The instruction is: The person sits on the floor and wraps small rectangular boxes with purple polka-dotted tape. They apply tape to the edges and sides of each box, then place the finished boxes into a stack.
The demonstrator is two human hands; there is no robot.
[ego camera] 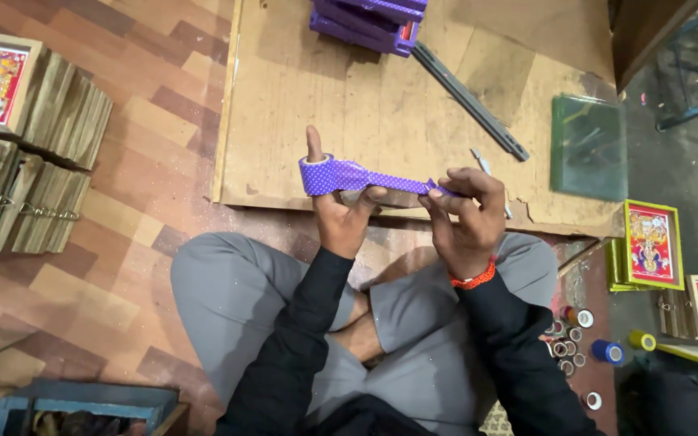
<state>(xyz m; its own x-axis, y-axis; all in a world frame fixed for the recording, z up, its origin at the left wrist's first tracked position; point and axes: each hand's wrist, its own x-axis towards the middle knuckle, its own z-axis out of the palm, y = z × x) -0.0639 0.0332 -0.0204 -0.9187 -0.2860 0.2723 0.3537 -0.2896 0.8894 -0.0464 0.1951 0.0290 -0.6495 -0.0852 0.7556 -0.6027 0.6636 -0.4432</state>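
Observation:
I sit cross-legged on the floor in front of a low wooden board point(381, 105). My left hand point(339, 211) holds a roll of purple tape with white dots point(322, 174), the index finger poking up through its core. A strip of the tape point(393, 182) is pulled out to the right. My right hand point(464, 222) pinches the free end of that strip between thumb and fingers. Both hands hover just above the board's near edge.
On the board lie a stack of purple-wrapped frames point(369, 20), a dark metal bar point(468, 98), a small blade point(485, 169) and a glass pane point(588, 145). Wooden frames point(26, 153) are stacked left. Framed pictures point(653, 245) and tape rolls point(607, 350) sit right.

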